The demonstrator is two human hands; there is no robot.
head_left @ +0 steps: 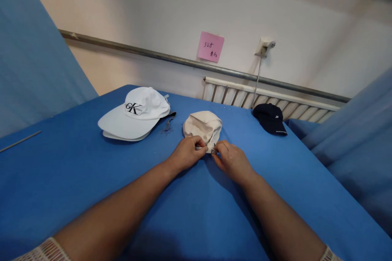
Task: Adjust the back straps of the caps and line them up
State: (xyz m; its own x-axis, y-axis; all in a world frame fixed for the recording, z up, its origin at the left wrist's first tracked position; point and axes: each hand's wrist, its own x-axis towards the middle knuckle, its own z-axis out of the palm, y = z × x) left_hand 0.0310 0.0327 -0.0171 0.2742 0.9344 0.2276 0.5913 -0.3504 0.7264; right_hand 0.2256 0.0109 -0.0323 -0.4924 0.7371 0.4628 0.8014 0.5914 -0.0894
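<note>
A beige cap [203, 124] lies on the blue-covered table, its back strap side facing me. My left hand [189, 153] pinches the strap at the left of a small metal buckle [213, 151]. On the other side, my right hand [231, 158] grips the strap at the buckle between thumb and fingers. The cap's brim is hidden from this side. To the left, white caps [142, 108] are stacked, the top one with black letters on its front. A dark navy cap [269, 117] sits at the far right.
Behind the blue table [171, 220] stand a radiator [232, 94] and a metal rail [159, 55] along the wall. A pink note [210, 47] and a socket with a plugged-in cord [263, 47] are above. Blue curtains [39, 57] hang at both sides. A thin rod [21, 141] lies at left.
</note>
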